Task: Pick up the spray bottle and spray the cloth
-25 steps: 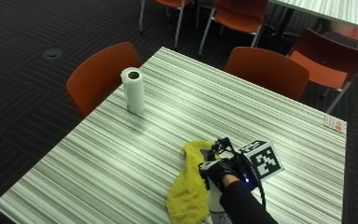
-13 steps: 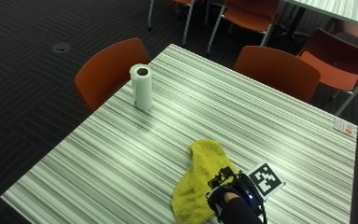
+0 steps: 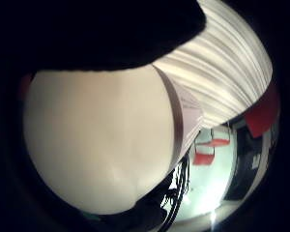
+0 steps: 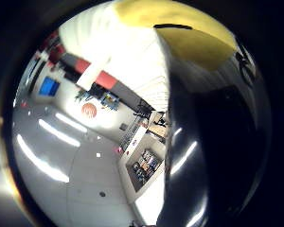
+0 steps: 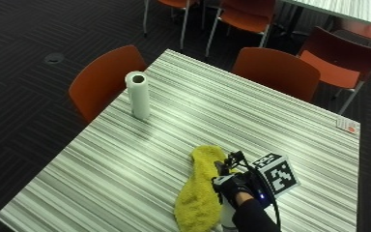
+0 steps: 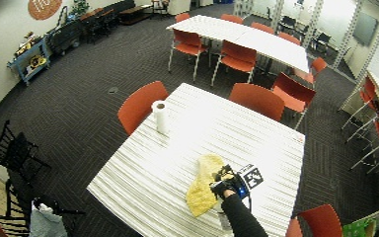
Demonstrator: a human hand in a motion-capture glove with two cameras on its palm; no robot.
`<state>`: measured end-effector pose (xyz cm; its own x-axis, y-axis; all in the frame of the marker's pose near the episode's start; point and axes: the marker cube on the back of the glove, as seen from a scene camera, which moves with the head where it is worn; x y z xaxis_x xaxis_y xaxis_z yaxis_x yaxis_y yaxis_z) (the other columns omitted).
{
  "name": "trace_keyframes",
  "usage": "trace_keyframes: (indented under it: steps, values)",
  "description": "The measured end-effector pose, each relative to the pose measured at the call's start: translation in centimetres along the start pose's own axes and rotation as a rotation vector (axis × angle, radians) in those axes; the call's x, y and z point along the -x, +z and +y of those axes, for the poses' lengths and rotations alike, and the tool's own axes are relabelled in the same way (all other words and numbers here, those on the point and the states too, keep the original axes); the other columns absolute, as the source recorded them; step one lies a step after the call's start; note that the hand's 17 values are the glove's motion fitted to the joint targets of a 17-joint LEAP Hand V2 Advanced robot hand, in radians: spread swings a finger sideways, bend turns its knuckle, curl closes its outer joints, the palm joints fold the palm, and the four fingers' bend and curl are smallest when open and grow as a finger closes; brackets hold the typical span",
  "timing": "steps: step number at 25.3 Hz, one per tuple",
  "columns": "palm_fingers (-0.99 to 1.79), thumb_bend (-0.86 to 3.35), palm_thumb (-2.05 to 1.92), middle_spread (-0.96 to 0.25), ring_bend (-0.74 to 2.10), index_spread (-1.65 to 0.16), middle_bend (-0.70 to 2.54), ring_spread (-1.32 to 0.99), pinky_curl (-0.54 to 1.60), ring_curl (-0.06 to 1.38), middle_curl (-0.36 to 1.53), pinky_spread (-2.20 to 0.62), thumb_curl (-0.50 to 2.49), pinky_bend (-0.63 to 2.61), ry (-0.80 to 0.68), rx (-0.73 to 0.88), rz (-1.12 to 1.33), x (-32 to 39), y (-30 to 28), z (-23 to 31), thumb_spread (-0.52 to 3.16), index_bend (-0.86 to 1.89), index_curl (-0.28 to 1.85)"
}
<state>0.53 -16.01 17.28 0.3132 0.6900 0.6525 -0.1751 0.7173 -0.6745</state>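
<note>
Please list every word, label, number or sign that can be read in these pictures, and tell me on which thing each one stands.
None can be read.
Spray bottle: its label edge carries print, too blurred to read.
Small white and red card at the table corner: too small to read.
Round orange wall sign: white marks, too small to read.
Yellow cloth and paper towel roll: no text visible.

Both outside cameras look down from above the person's edge of the table [image 5: 173, 125], one nearer, one wider; palm cameras sit close, sharing its striped top.
</note>
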Motion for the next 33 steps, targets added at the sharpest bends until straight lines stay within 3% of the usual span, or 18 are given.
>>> trace_keyframes:
  steps: [10,14,23,33]
  values:
    - [0.85,-0.02,1.16,-0.05,0.62,-0.14,0.59,-0.17,0.13,0.51,0.62,0.21,0.83,0.1,-0.589,-0.314,-0.226,4.8,-1.8,5.0,0.59,0.35,0.6]
    - [0.87,-0.02,1.15,-0.04,0.6,-0.14,0.59,-0.17,0.13,0.51,0.62,0.21,0.83,0.1,-0.756,-0.425,-0.305,5.6,-1.9,6.4,0.58,0.37,0.61]
    - [0.89,-0.02,1.13,-0.04,0.59,-0.13,0.6,-0.16,0.12,0.51,0.62,0.21,0.84,0.09,-0.798,-0.467,-0.321,7.0,-2.3,7.2,0.54,0.38,0.62]
    - [0.89,-0.02,1.13,-0.04,0.57,-0.13,0.61,-0.16,0.12,0.51,0.63,0.21,0.84,0.09,-0.882,-0.385,-0.373,13.4,0.9,8.0,0.52,0.38,0.62]
